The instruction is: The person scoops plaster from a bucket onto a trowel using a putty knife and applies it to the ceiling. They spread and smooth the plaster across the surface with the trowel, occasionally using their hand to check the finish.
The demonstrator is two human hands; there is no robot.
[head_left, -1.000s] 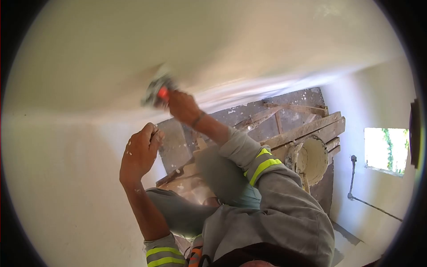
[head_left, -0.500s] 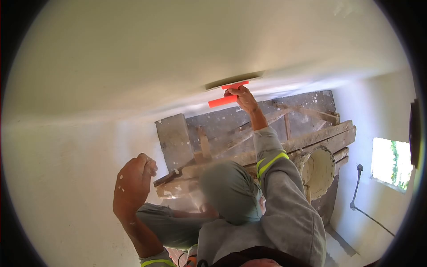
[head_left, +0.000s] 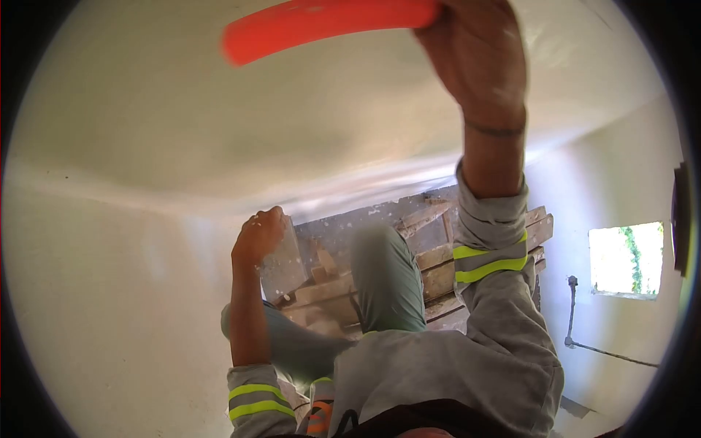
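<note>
My right hand (head_left: pixel 478 62) is raised at the top of the view, its fingers wrapped round the bright red handle (head_left: pixel 328 28) of a plastering trowel. The trowel's blade does not show now; the frame's top edge cuts it off. Behind the hand spreads a smooth, pale plastered surface (head_left: pixel 182 124), with a soft shadow on it. Lower on the left, my left hand (head_left: pixel 261 233) is closed in a loose fist with white specks on it, and no object shows in it. It is in front of the corner where the plastered surfaces meet.
Rough wooden planks (head_left: pixel 438 281) lie beneath my bent legs (head_left: pixel 387 281), with a grey, spattered surface (head_left: pixel 350 219) beyond. A small bright window opening (head_left: pixel 628 259) is in the right wall. Below it, a dark channel or conduit (head_left: pixel 571 314) runs along the wall.
My right hand has come up and much closer to the camera with the trowel, whose blade has left view. My left hand has shifted right and up. The bucket by the planks is hidden now.
</note>
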